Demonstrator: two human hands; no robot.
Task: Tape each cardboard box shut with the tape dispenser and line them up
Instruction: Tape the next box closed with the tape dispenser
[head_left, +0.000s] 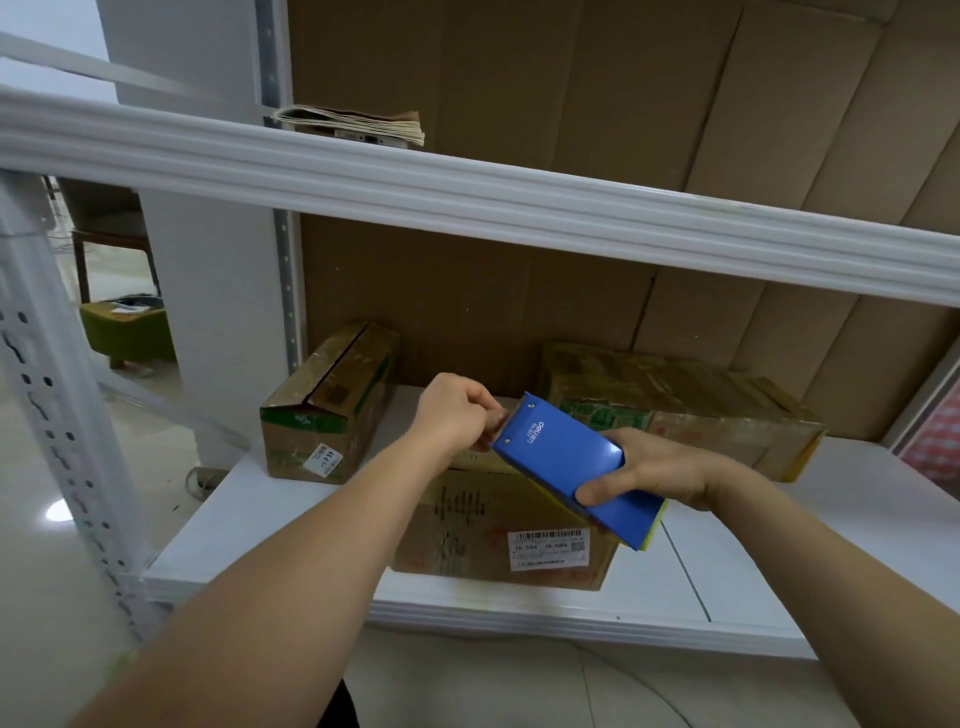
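Three cardboard boxes stand on the white shelf (291, 525), and I go through them from big to small. The long box (691, 410) lies along the back edge toward the right side. The middle box (498, 525) sits near the front edge, just under my hands, with a barcode label facing me. The small box (327, 410) stands at the back left corner, and its top seam looks still a little open.

My right hand (654, 473) grips the blue tape dispenser (566, 467) around its rear part, fingers curled under, thumb on the side. My left hand (457, 410) pinches something at the toothed front end; I think it is the free end of the tape.

To do this step well, I should pull out enough tape, press its end down over the edge of the middle box, then draw the dispenser straight along the seam with steady pressure.

Some things I cannot see. The tape itself is not visible, and my hands and the dispenser cover the top of the middle box, so its flaps are hidden. Whether the long box is already sealed, I cannot tell; its surface is shiny but blurred.
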